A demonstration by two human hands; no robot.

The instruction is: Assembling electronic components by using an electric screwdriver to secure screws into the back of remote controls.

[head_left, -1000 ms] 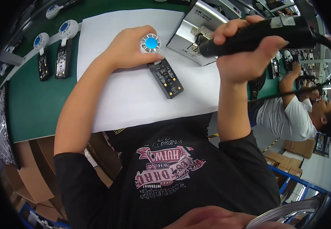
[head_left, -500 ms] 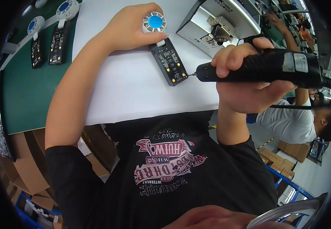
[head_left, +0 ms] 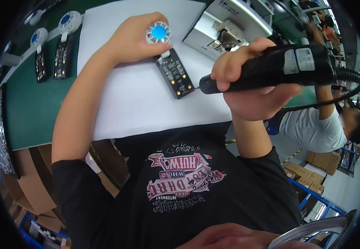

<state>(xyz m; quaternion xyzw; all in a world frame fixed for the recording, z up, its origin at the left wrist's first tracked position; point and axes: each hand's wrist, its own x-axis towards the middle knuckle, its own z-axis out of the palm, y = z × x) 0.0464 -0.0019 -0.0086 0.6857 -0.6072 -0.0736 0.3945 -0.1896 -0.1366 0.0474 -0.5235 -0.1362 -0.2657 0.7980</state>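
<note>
My left hand is closed around a round white part with a blue centre, thumb on its near side. A short white neck joins this part to a black circuit board module lying slantwise on the white sheet. My right hand grips a black electric screwdriver held almost level, its cable trailing from the right end. The thin bit meets the module's lower right corner; whether it sits on a screw is too small to tell.
Two similar modules, one nearer and one farther left, lie on the green mat. A silver machine stands beyond the screwdriver. Another person in a white shirt is at the right. Cardboard boxes stand below the table's left edge.
The whole view has shifted slightly, so table things appear lower. My right hand and the screwdriver have moved a little left, with the bit still at the module's corner. Both grips are unchanged.
</note>
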